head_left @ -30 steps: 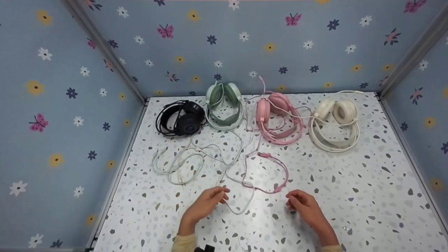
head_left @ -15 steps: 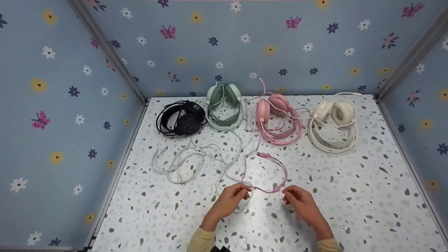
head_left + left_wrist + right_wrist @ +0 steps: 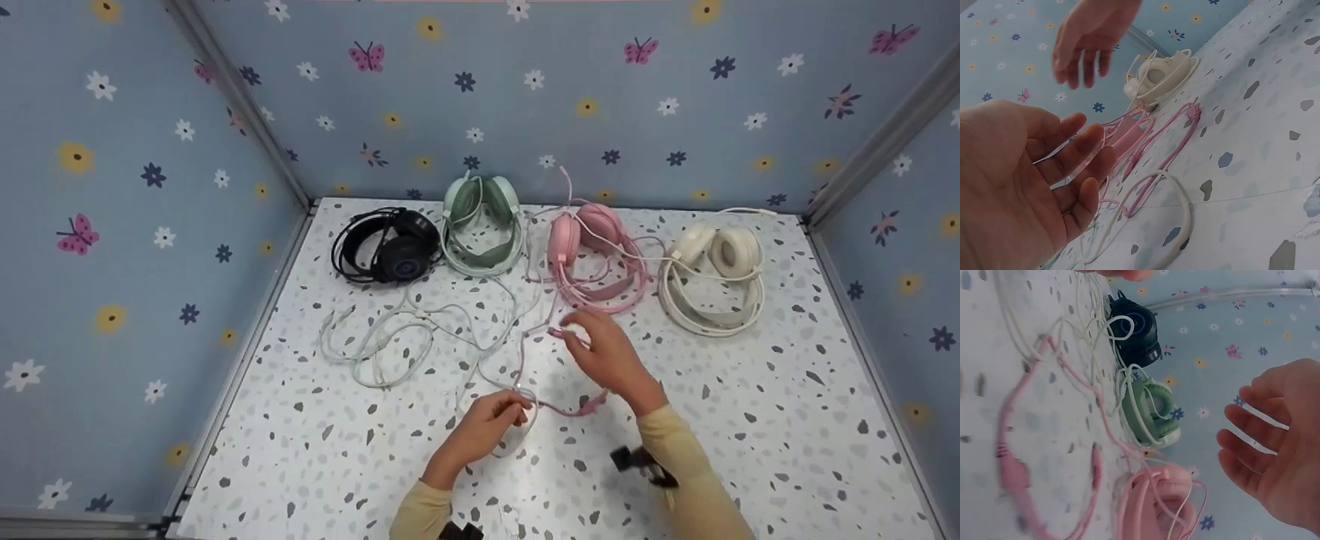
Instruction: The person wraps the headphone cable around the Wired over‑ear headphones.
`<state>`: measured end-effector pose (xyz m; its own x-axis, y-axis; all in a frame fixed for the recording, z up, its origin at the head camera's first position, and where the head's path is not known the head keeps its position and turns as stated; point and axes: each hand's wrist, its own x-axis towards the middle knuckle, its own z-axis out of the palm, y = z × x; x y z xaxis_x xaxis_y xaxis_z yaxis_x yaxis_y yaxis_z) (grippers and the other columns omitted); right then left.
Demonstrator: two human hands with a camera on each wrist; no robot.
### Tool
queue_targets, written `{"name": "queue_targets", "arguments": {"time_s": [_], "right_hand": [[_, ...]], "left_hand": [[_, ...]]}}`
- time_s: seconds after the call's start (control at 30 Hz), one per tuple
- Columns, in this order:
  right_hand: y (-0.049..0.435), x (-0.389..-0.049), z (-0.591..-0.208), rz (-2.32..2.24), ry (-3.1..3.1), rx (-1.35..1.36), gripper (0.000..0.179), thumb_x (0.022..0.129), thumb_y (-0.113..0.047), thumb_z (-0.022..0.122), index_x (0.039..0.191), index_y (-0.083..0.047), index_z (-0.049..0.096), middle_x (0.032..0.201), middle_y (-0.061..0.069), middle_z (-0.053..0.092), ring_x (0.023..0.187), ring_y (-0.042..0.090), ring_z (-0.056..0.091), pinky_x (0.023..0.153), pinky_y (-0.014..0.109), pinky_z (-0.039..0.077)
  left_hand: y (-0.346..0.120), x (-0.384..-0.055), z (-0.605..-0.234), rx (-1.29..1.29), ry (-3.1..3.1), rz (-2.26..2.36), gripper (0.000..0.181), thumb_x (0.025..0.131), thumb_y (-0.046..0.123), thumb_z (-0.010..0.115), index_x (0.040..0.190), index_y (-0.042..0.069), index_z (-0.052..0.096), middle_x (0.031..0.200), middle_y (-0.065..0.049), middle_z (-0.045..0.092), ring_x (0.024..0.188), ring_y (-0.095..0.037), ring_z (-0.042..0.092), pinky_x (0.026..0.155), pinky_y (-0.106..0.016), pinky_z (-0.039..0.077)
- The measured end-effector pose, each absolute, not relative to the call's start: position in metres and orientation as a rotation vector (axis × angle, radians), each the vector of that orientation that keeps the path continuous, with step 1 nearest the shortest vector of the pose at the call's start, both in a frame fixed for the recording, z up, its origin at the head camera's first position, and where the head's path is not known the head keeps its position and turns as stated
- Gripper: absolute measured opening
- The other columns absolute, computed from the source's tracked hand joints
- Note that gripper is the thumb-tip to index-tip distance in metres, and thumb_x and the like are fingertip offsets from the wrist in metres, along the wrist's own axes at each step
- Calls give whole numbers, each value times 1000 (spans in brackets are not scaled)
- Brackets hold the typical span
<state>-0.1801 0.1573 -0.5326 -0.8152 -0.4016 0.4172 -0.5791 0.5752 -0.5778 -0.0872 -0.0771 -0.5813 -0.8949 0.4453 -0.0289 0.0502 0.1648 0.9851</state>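
My right hand (image 3: 606, 352) hovers over the end of the pink cable (image 3: 576, 410), its thumb and fingers parted. Beside the fingertips in the head view is the pink cable's plug (image 3: 555, 332); in the right wrist view this plug (image 3: 1096, 467) lies apart from the hand (image 3: 1275, 444). Loosely bent and holding nothing, my left hand (image 3: 482, 427) is by a loop of white cable (image 3: 1185, 211). The pink headphones (image 3: 564, 238) sit at the back of the table, beyond my right hand.
Black headphones (image 3: 405, 259) and green headphones (image 3: 486, 259) stand at the back left, cream headphones (image 3: 731, 253) at the back right. Pale cables (image 3: 431, 352) sprawl in loops over the left of the speckled table (image 3: 787, 420). Patterned panels (image 3: 540, 90) wall in the back and sides.
My right hand has moved forward and slightly left, from near the front to the pink plug. My left hand has shifted right to the white cable loop.
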Motion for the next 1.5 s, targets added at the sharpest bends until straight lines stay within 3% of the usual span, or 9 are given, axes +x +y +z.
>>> {"name": "queue_targets", "arguments": {"time_s": [0.17, 0.33, 0.5, 0.67, 0.93, 1.1, 1.2, 1.37, 1.5], "right_hand": [[115, -254, -506, 725, -2575, 970, 28, 92, -15, 65, 116, -2, 60, 115, 14, 57, 106, 30, 54, 91, 44, 44], [70, -315, -508, 387, -2727, 1043, 47, 87, -19, 70, 127, -1, 54, 131, 20, 50, 121, 36, 46, 98, 48, 40], [49, -347, -531, 154, -2898, 1089, 61, 86, -19, 70, 139, -3, 44, 143, 20, 40, 132, 36, 37, 102, 51, 37], [40, -359, -552, -67, -3061, 975, 72, 87, -23, 70, 146, -7, 33, 149, 17, 35, 140, 36, 27, 109, 50, 28], [28, -362, -575, -161, -3039, 918, 59, 82, -14, 70, 134, -7, 46, 130, 16, 49, 123, 35, 45, 97, 52, 37], [21, -357, -594, -146, -2975, 954, 74, 81, -10, 72, 146, -9, 36, 147, 17, 35, 136, 36, 32, 105, 50, 33], [19, -353, -600, -140, -3052, 929, 79, 82, -12, 71, 149, -8, 29, 147, 17, 37, 136, 37, 31, 105, 51, 33], [15, -352, -599, -102, -3017, 886, 60, 77, -13, 71, 132, -3, 49, 125, 18, 50, 117, 35, 46, 91, 49, 43], [20, -356, -596, -215, -2943, 851, 31, 82, -12, 64, 112, -3, 62, 115, 15, 52, 109, 32, 48, 87, 46, 43]], "left_hand": [[-76, -101, -594, 507, 2124, 1781, 23, 105, 15, 45, 111, 5, 64, 93, -13, 64, 88, -32, 61, 73, -36, 49], [-78, -103, -601, 492, 2104, 1803, 26, 105, 17, 45, 112, -1, 63, 92, -11, 64, 89, -36, 60, 76, -49, 48], [-74, -95, -606, 428, 2067, 1806, 26, 104, 16, 46, 111, -3, 63, 90, -8, 65, 86, -28, 62, 76, -48, 49], [-68, -88, -610, 364, 2034, 1831, 23, 104, 15, 47, 109, 1, 65, 90, -7, 66, 86, -24, 63, 77, -47, 50], [-66, -82, -612, 403, 2037, 1872, 23, 103, 9, 47, 108, -6, 64, 89, -16, 66, 84, -27, 64, 80, -49, 50], [-64, -73, -617, 397, 1999, 1897, 22, 102, 11, 49, 106, -3, 65, 86, -9, 66, 81, -20, 64, 79, -46, 51], [-61, -69, -620, 426, 1970, 1897, 22, 102, 11, 49, 105, -2, 66, 86, -9, 67, 81, -18, 64, 78, -45, 52], [-61, -72, -620, 427, 2012, 1861, 21, 101, 12, 50, 104, 0, 67, 85, -7, 66, 79, -15, 63, 76, -44, 52], [-59, -79, -615, 418, 2030, 1834, 22, 101, 12, 50, 105, -1, 66, 84, -4, 66, 79, -15, 63, 73, -38, 51]]}}
